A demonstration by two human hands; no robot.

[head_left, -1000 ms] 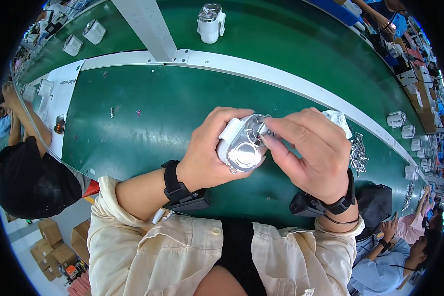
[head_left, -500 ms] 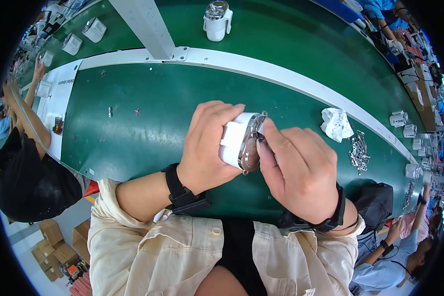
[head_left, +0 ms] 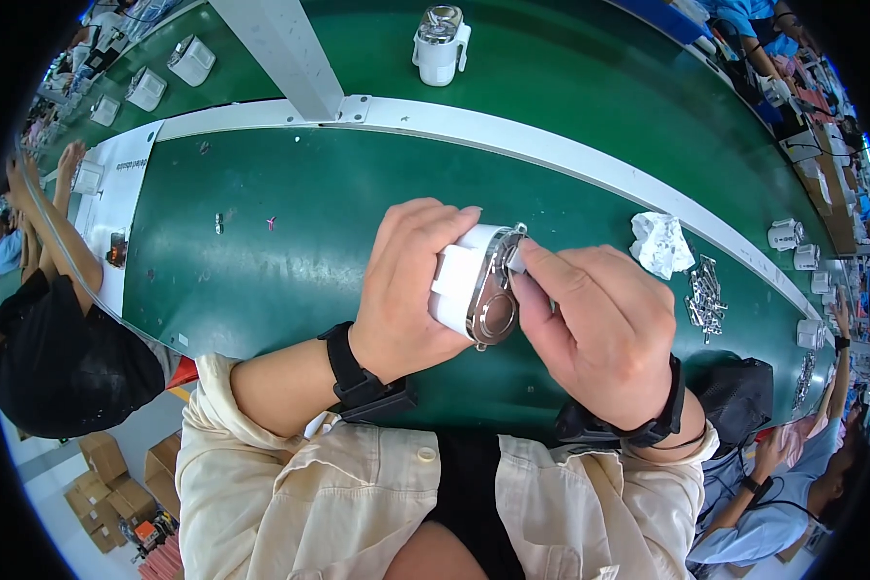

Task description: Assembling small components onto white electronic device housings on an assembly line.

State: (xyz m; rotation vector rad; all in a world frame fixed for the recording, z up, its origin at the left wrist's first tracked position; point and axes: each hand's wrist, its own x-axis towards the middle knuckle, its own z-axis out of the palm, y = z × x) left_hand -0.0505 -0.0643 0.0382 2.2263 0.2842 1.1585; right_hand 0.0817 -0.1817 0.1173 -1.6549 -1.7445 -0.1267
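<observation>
White device [head_left: 462, 275] sits turned since first frame, shiny face [head_left: 498, 307] now rightward, mid-frame. Left hand [head_left: 406, 280] wraps body. Right hand [head_left: 604, 324] pinches small shiny piece [head_left: 516, 260] at face. Metal parts [head_left: 706, 302] heaped frame right.

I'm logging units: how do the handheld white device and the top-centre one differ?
The held device is tipped, shiny end rightward; the far device stands upright, shiny end up. The left hand grips the held device; the far device rests untouched. Both have white bodies.
</observation>
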